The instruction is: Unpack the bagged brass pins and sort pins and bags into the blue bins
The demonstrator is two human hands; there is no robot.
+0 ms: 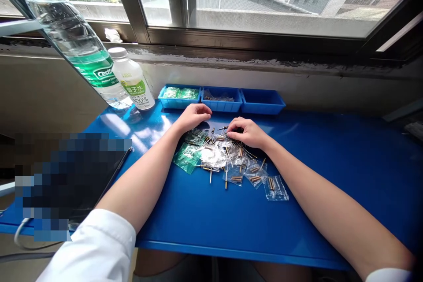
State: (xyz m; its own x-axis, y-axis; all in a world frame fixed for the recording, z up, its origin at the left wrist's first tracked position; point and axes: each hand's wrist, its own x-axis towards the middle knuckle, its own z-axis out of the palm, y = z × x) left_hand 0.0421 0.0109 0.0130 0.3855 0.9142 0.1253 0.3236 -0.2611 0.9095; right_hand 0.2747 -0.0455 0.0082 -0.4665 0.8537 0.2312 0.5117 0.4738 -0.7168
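My left hand (195,116) is just in front of the middle blue bin (221,105), above the pile's back edge. Its fingers are curled close together, and what they hold, if anything, is hidden. My right hand (248,133) is bent over the back right of the pile, fingers closed in among dark pieces; what it grips cannot be made out. In the pile lie loose blind rivets (226,182) with thin shanks, clear bags (276,188) holding copper-coloured pins, and green packets (188,157) at the left.
The left bin (179,102) holds green packets; the right bin (262,102) stands beside the middle one. A large water bottle (89,59) and a white drink bottle (135,83) stand back left. A dark, pixelated item (76,172) lies left on the blue table (211,220).
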